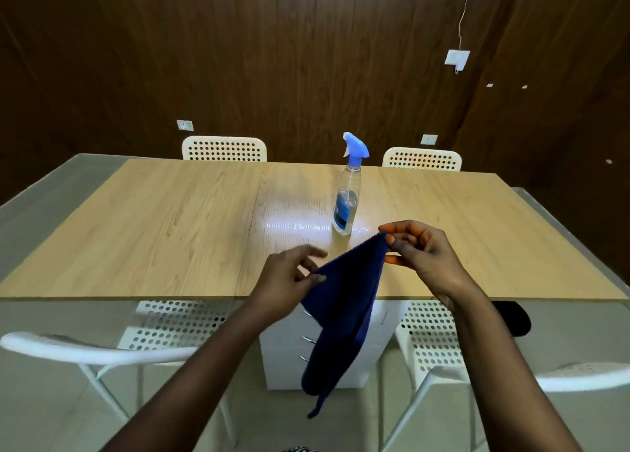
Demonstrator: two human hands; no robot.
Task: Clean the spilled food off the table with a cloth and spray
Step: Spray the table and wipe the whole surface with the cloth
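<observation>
Right hand [424, 259]: pinches cloth [344, 311] corner.
Left hand [289, 281]: thumb-pinches the opposite edge.
Risk: cloth sagging below either pinch may slip; spray bottle [347, 192], just beyond, may topple.

Spray bottle [347, 199] on table [170, 226]

Dark wood-panelled wall [238, 59], pale floor [51, 400], white perforated chairs [224, 148] around a drawer unit [283, 359].
</observation>
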